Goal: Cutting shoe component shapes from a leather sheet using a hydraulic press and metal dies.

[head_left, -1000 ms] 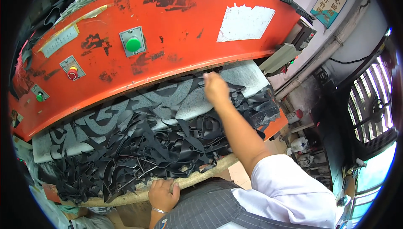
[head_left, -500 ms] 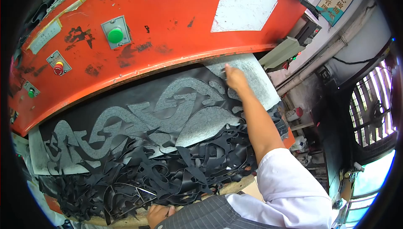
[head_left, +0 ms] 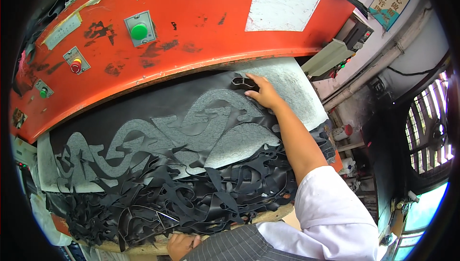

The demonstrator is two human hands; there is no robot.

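Note:
My right hand (head_left: 262,93) reaches across to the far right corner of a black leather sheet (head_left: 120,99). Its thumb and fingers are closed around a small metal cutting die (head_left: 243,83), a thin-walled outline standing on the sheet. Curved shapes have been cut out of the leather, and the pale grey board (head_left: 294,86) beneath shows through the gaps. At the near wooden edge (head_left: 218,234), my left hand (head_left: 183,245) rests with its fingers curled; what they grip, if anything, is hidden.
Tangled black leather scraps (head_left: 187,194) cover the near side. A red machine beam (head_left: 191,36) spans the far side, carrying a green push button (head_left: 139,31) and a red stop button (head_left: 75,65). A grey control box (head_left: 330,57) sits beyond its right end.
My right hand has turned and shifted slightly left and nearer, and the cutting die now shows clearly in it. My left hand stays at the wooden edge. The view has shifted slightly.

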